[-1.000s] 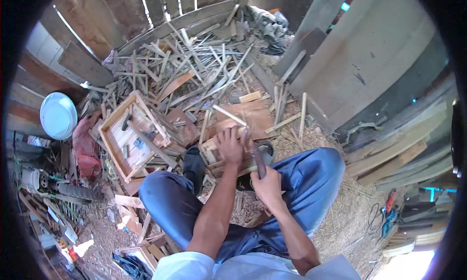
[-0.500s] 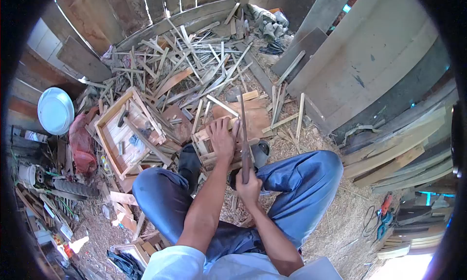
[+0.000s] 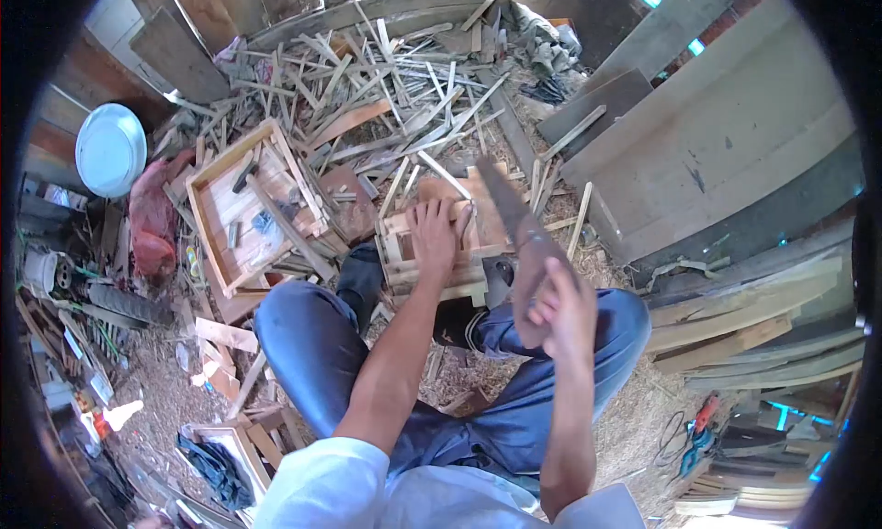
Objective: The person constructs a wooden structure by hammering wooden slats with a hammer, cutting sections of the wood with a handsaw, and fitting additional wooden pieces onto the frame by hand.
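Observation:
I sit on the ground with a small slatted wooden crate (image 3: 404,253) between my feet. My left hand (image 3: 434,238) rests flat on top of the crate, fingers spread, pinning it down. My right hand (image 3: 562,310) is raised above my right knee and grips the handle of a long broad knife (image 3: 511,219), whose blade points up and away over the crate's right side. A reddish board (image 3: 481,215) lies under and behind the crate.
A shallow wooden tray (image 3: 241,213) with small tools lies to the left. A big heap of wood strips (image 3: 386,97) fills the far side. Large boards (image 3: 717,134) lean at the right. A white basin (image 3: 110,149) sits far left; a power tool (image 3: 698,421) lies lower right.
My right hand has lifted the knife from down beside the crate up into the air, the blade now tilted up and to the left. My left hand has stayed on the crate.

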Demonstrator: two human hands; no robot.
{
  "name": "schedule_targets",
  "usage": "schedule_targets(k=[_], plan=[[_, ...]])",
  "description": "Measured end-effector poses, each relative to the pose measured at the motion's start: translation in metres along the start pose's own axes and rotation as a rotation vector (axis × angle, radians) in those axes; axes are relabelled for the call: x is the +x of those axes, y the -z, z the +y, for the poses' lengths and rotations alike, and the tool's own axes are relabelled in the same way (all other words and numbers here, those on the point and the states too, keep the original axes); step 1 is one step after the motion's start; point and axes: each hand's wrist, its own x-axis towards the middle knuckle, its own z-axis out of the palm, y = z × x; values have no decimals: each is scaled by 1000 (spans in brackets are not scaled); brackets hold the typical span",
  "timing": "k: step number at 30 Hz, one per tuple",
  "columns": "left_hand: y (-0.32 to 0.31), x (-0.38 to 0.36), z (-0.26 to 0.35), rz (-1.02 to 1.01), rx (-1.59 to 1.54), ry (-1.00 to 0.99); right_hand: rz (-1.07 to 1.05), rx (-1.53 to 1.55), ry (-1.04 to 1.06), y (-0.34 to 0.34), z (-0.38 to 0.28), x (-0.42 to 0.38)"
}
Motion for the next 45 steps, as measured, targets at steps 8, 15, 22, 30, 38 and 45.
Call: schedule_targets(k=[8,15,22,30,38,45], plan=[[4,12,2,27,-69,0,71,-698,214,22,33,-68],[10,8,6,68,-110,-18,13,-797,345,2,37,-100],[13,5,7,3,-11,-4,-7,-850,301,-8,26,-118],[11,0,5,37,-8,-16,-27,-892,359,-19,22,-120],[4,-7,3,117,-20,-43,34,-1005,451,-15,47,-93],[2,-5,8,53,-53,18,97,-842,559,-12,118,-26]])
